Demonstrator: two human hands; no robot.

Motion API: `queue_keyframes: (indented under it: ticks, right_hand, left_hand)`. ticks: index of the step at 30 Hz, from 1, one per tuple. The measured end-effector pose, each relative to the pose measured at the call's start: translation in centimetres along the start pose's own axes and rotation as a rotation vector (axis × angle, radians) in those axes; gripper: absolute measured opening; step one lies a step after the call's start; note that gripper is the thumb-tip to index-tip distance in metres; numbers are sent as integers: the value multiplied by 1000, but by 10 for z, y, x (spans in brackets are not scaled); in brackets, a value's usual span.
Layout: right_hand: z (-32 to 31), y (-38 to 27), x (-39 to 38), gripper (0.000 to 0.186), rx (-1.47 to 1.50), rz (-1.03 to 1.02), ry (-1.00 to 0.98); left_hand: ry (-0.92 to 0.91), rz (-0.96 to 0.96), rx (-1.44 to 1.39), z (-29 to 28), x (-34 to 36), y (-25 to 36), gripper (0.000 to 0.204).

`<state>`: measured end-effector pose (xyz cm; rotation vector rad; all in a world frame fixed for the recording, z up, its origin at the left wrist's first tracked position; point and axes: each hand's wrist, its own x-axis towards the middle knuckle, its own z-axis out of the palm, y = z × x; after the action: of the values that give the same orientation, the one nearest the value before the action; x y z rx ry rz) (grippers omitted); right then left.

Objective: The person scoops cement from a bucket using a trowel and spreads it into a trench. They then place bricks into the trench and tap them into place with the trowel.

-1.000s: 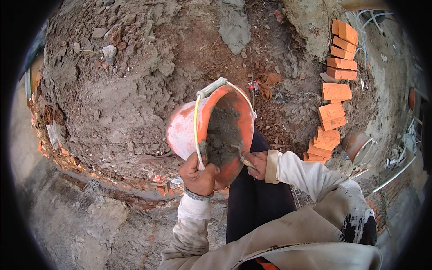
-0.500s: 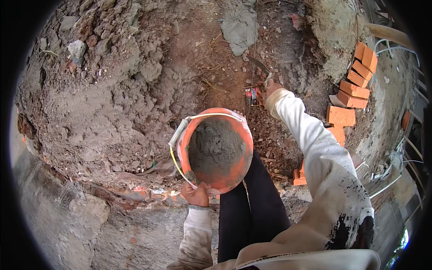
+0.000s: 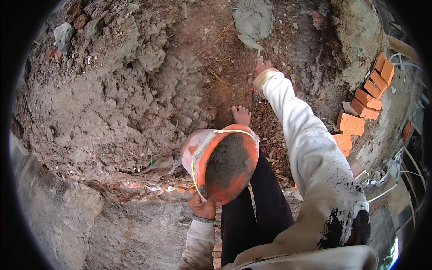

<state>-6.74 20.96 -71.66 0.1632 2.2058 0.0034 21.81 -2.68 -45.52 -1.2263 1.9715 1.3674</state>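
My left hand [image 3: 203, 208] is closed on the near rim of an orange bucket [image 3: 239, 191], which is tilted over my legs. Grey wet mortar [image 3: 228, 157] lies inside it, and a pale handle [image 3: 234, 131] loops over its far rim. Out ahead, my right hand [image 3: 263, 66] grips a trowel [image 3: 250, 42] by its handle. The trowel's blade is at the near edge of a grey mortar patch [image 3: 254, 18] spread on the ground; whether it presses into the mortar I cannot tell.
Orange bricks [image 3: 350, 124] lie in a bent row at the right. A thin string [image 3: 268, 40] runs along the right side of the mortar patch. Rough soil and rubble [image 3: 135, 99] rise at the left. A bare foot [image 3: 241, 115] shows beyond the bucket.
My right hand has moved the trowel forward and slightly left, from bare soil to the mortar patch. The bucket has tipped more to the right, and the foot has come into view beyond it.
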Motion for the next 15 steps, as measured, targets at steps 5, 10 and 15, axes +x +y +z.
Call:
queue_keyframes:
  ticks: [5,10,15]
  right_hand:
    - [77,7,43,69,111,14,-148]
    - [80,10,4,55,398,154,-114]
    - [124,-3,83,59,666,366,-136]
  left_hand:
    - [15,80,30,0,0,-2,17]
    - [86,73,7,-5,-9,10,10]
    - [61,72,-69,3,-9,0,9]
